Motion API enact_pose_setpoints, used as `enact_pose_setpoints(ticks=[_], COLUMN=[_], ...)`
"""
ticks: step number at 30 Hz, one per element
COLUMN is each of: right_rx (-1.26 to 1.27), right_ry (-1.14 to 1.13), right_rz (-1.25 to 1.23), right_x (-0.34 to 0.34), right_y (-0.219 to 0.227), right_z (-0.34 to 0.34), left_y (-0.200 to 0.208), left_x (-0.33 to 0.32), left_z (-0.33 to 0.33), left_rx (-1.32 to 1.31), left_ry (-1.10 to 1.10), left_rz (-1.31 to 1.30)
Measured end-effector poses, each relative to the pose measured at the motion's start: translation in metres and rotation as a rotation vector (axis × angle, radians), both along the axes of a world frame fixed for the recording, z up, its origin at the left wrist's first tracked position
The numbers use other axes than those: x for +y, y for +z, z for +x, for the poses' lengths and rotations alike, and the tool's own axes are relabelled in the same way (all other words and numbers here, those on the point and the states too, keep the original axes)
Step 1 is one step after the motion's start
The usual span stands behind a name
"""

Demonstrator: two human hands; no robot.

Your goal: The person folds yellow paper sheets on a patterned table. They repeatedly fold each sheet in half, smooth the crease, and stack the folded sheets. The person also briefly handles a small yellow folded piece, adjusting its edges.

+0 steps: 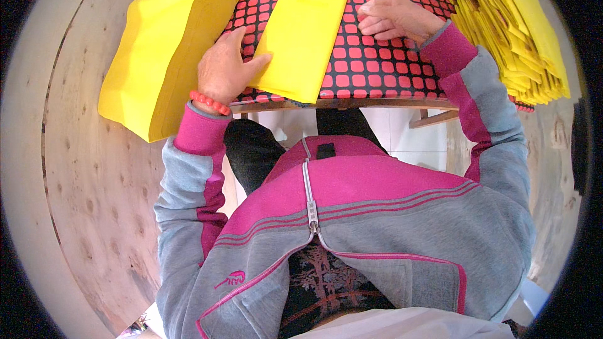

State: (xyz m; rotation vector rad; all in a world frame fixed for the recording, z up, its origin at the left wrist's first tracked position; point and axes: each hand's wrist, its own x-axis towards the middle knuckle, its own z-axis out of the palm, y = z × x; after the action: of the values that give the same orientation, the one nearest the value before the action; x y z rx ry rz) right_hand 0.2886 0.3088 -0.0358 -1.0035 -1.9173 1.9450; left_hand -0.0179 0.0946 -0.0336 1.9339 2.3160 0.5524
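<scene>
A folded strip of yellow fabric point(308, 28) lies lengthwise on a red-and-black checked cloth point(389, 69). My left hand point(226, 66) is at its left edge, thumb stretched toward the strip and fingers apart; it appears to hold nothing. To the right of the strip, a short way off, my right hand point(402, 17) hovers over or rests on the cloth, its fingers loosely bent with nothing visible in them. Beside my left hand lies a thick yellow fabric stack point(163, 37), its side facing me.
At the right a pile of folded yellow pieces point(509, 31) reaches over the table's corner. The table's wooden front edge point(370, 104) runs just before my lap. Pale wooden boards point(94, 169) flank me on the left, with another board point(553, 150) on the right.
</scene>
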Motion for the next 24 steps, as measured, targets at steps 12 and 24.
enact_pose_setpoints(ticks=[12, 24], right_rx=[0.224, -0.077], right_ry=[0.132, 0.371], right_rz=[1.481, 1.472], right_x=[-0.001, 0.052], right_y=[-0.027, -0.049], right_z=[-0.125, -0.13], left_y=[-0.026, -0.023], left_x=[0.031, 0.016], left_z=[0.032, 0.036], left_rx=[0.26, 0.16], left_ry=[-0.451, -0.499], left_rz=[0.182, 0.024])
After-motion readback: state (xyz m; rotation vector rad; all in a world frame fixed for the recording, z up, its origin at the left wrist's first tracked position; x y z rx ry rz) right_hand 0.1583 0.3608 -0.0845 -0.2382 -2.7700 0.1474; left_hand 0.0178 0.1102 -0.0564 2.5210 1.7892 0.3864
